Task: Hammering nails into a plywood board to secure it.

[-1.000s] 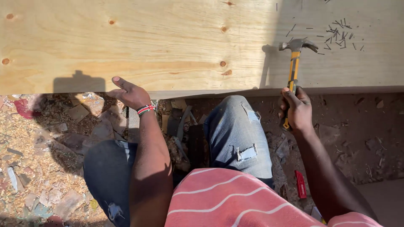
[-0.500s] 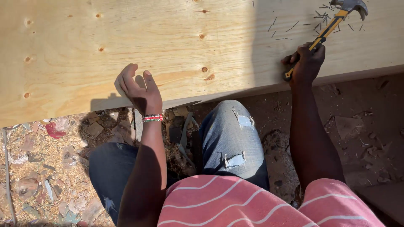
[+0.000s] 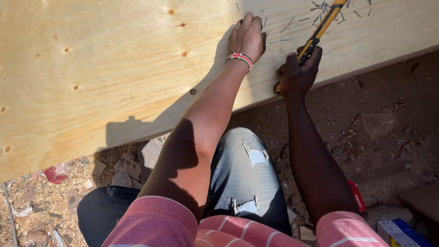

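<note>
Left hand [image 3: 247,36]: off plywood sheet [image 3: 114,73] edge, now reaching 1 o'clock, fingers loose, among scattered nails [image 3: 283,28]. Right hand [image 3: 299,68]: still clenched on hammer [image 3: 320,29] handle, raised.

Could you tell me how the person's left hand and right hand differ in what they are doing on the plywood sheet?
The left hand lies palm down on the plywood sheet and holds nothing, while the right hand is closed around the yellow and black hammer handle. The left wrist wears a beaded bracelet; the right wrist is bare. The left hand is sunlit, the right shaded. Both sit near the scattered nails.
</note>
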